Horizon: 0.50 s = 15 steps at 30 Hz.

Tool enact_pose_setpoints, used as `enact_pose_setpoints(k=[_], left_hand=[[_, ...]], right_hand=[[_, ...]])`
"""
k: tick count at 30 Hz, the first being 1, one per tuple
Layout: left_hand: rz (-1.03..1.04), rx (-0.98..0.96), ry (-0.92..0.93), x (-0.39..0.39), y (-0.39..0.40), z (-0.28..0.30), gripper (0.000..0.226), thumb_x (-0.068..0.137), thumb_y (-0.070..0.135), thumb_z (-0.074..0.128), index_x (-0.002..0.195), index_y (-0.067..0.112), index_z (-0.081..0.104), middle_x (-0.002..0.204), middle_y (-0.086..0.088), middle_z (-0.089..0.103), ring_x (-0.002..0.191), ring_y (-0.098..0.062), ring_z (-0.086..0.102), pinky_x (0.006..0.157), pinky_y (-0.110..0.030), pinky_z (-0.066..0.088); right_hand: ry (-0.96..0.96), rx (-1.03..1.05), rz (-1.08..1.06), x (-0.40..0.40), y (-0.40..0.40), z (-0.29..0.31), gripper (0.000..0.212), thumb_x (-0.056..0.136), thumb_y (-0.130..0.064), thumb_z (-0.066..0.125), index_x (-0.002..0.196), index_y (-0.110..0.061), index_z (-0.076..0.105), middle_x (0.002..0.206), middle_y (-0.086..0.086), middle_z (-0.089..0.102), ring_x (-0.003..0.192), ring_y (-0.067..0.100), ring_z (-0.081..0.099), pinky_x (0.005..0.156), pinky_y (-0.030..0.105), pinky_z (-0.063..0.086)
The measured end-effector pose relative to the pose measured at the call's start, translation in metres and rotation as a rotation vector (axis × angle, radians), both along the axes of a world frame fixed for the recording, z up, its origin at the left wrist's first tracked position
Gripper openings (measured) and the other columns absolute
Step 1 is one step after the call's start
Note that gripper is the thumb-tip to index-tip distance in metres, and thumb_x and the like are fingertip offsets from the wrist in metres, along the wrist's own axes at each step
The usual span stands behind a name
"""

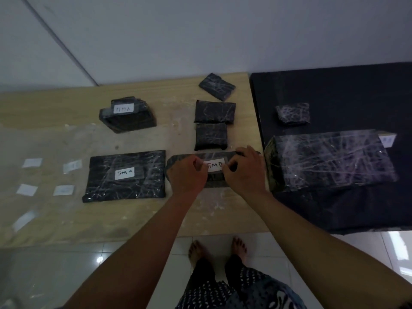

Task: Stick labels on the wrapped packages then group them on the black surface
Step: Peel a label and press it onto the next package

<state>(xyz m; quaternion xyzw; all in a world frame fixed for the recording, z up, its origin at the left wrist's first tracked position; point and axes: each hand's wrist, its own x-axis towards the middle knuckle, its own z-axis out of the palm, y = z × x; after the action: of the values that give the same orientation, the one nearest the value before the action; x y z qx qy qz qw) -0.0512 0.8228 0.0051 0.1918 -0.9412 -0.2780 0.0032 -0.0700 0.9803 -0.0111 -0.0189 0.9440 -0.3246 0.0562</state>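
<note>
A black wrapped package (176,160) lies near the front of the wooden table (138,215). On its top sits a white label (214,165) with handwriting. My left hand (187,172) pinches the label's left end and my right hand (245,168) pinches its right end, both resting on the package. To the left lies a flat package (124,188) labelled "TIM A", and behind it a stacked package (128,118) with the same label. Three unlabelled packages (215,112) (210,136) (216,86) lie behind my hands. The black surface (347,85) holds a large package (332,160) and a small one (293,113).
Several loose white labels (32,162) (63,190) lie at the table's left end. The large package on the black surface has a label (386,140) on its far right end. White tiled floor and my bare feet (217,247) show below the table edge. A wall stands behind.
</note>
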Motion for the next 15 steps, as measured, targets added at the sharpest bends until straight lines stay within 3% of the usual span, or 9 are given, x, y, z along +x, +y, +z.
enact_pose_setpoints(k=[3, 11, 15], left_hand=[[-0.02, -0.033, 0.002, -0.001, -0.002, -0.007, 0.009, 0.083, 0.033, 0.066, 0.076, 0.027, 0.064, 0.072, 0.004, 0.067, 0.073, -0.022, 0.062, 0.078, -0.043, 0.052], [-0.033, -0.06, 0.066, 0.001, -0.003, -0.015, 0.006, 0.085, 0.033, 0.066, 0.083, 0.028, 0.065, 0.075, 0.004, 0.066, 0.083, -0.024, 0.06, 0.089, -0.044, 0.043], [-0.045, -0.07, 0.088, 0.001, -0.005, -0.016, 0.01, 0.083, 0.032, 0.068, 0.085, 0.026, 0.062, 0.077, 0.002, 0.063, 0.089, -0.027, 0.057, 0.085, -0.043, 0.039]], right_hand=[[0.05, 0.031, 0.0, 0.001, -0.002, -0.002, 0.024, 0.087, -0.036, 0.068, 0.068, -0.026, 0.057, 0.139, 0.001, 0.053, 0.144, 0.024, 0.03, 0.12, 0.045, 0.014], [0.078, 0.055, -0.049, 0.002, -0.006, -0.006, 0.024, 0.084, -0.032, 0.068, 0.066, -0.026, 0.054, 0.139, 0.003, 0.054, 0.144, 0.025, 0.032, 0.12, 0.046, 0.014], [0.082, 0.07, -0.07, 0.005, -0.01, -0.007, 0.023, 0.084, -0.032, 0.067, 0.068, -0.024, 0.052, 0.136, 0.004, 0.055, 0.144, 0.027, 0.032, 0.119, 0.049, 0.017]])
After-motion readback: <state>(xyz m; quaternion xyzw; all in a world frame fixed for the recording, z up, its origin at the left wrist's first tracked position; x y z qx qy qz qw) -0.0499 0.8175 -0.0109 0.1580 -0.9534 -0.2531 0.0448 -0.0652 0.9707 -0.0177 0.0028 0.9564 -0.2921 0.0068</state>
